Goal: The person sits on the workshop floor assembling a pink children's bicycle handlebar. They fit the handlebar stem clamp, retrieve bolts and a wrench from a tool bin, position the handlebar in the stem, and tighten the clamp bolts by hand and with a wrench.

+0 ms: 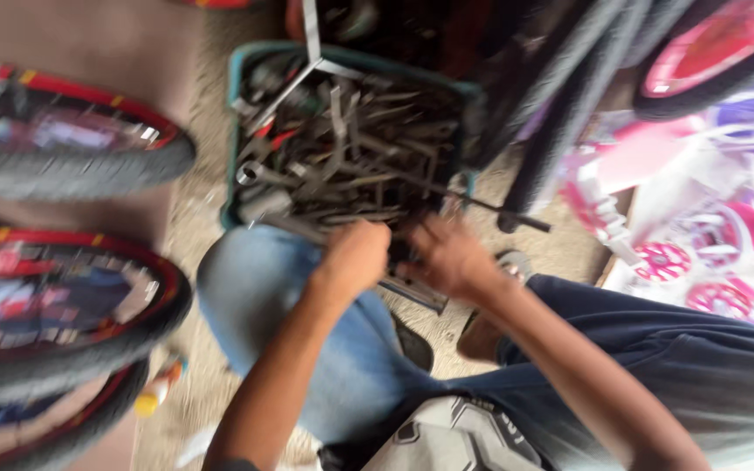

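Head view: my left hand (355,255) is clenched in a fist and my right hand (451,255) reaches, fingers spread, at the near edge of the teal plastic crate (239,65) of grey metal tools (351,144) on the floor. Seemingly rummaging; blur hides any grasp.

Left of scene: two bicycle wheels with red rims and black tyres, one far (63,153), one near (54,314). Below the near one, a small yellow-capped bottle (157,392) on the rough floor (198,201). Far right: black tyres (560,105) leaning, one wheel with a pink rim (709,52). Right: pink and white training wheels (665,260), blurred.
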A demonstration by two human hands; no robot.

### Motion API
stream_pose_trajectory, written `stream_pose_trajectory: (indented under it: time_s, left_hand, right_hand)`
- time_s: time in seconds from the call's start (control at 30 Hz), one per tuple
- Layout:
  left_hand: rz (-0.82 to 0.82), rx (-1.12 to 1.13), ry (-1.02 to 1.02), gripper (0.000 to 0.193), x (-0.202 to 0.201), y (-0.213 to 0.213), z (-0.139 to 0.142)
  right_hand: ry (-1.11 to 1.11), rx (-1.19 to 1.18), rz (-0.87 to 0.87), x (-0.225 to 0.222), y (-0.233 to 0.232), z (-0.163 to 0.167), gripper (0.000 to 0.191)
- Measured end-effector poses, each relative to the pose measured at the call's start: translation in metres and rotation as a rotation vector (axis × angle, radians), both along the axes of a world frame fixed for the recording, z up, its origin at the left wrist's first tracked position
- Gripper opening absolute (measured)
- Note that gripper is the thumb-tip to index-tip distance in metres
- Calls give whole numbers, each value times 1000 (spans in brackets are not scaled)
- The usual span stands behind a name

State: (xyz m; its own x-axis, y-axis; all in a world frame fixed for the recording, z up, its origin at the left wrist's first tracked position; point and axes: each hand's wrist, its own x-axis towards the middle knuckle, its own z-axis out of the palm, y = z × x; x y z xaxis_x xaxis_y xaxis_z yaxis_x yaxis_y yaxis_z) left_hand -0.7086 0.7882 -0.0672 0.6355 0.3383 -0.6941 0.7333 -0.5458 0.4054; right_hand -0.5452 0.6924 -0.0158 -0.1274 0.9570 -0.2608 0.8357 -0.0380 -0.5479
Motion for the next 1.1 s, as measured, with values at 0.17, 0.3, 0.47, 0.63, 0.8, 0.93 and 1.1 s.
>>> stream_pose_trajectory:
  time_s: [0.17, 0.3, 0.47, 0.63, 0.8, 0.93, 1.1]
  left_hand:
    - [-17, 432, -521, 52, 47, 80, -3]
    - [-123, 555, -326, 100, 84, 72, 2]
    - [6, 473, -129, 89, 94, 48, 9]
    - [-37, 461, -20, 88, 101, 47, 21]
    - [-195, 537, 105, 79, 114, 37, 40]
    - [-327, 656, -44, 89, 106, 36, 53]
    - [-247, 619, -330, 85, 83, 44, 33]
  right_hand:
    - [121, -22, -84, -11, -39, -27, 39]
    - [81, 89, -182, -8, -44, -31, 43]
    - [113, 143, -203, 1, -44, -23, 42]
    - [117, 197, -202, 3, -43, -9, 41]
    - [102, 144, -200, 2, -43, -1, 37]
    - [34, 95, -156, -4, -47, -3, 34]
    - [-111, 73, 85, -8, -46, -7, 25]
